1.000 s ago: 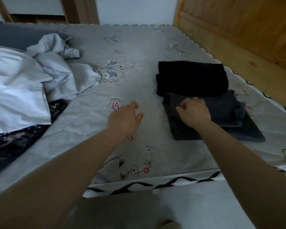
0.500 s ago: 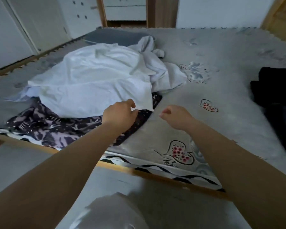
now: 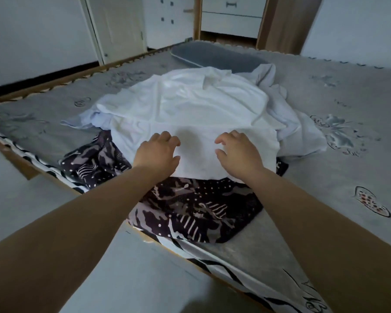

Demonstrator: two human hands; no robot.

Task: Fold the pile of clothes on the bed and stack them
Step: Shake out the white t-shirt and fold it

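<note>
Hands over the unfolded clothes pile

Left hand [image 3: 156, 152] and right hand [image 3: 238, 153], fingers loosely spread, sit on the near edge of the white shirt [image 3: 190, 109], which covers a patterned dark garment [image 3: 196, 208] on the bed [image 3: 325, 177].

Both bare forearms reach forward, side by side. The left hand [image 3: 156, 153] and right hand [image 3: 238, 154] face palm down, fingers loosely curled, holding nothing.
</note>
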